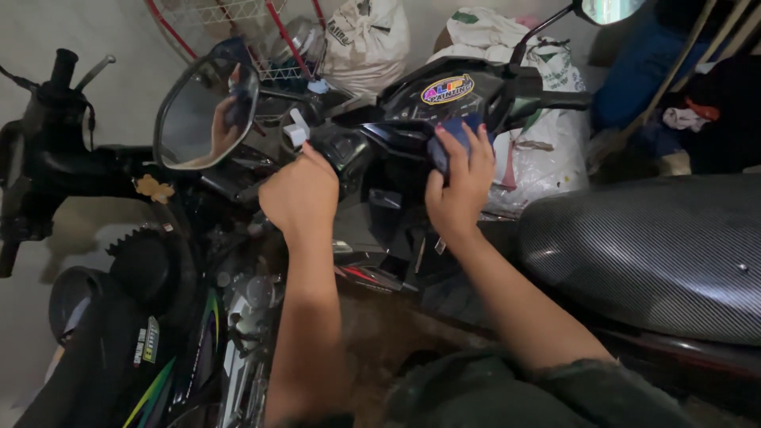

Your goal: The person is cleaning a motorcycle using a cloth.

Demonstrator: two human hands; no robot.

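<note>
Both hands (380, 194) rest on a motorcycle's black handlebar cover (444, 99) amid clutter.

white sacks (372, 40) by wall | red wire rack (238, 16) | second motorcycle's carbon-pattern seat (658, 246)

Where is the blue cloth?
In the head view, the blue cloth is right of centre, pressed under the right hand against the motorbike's black handlebar cover, below the colourful sticker.
</note>
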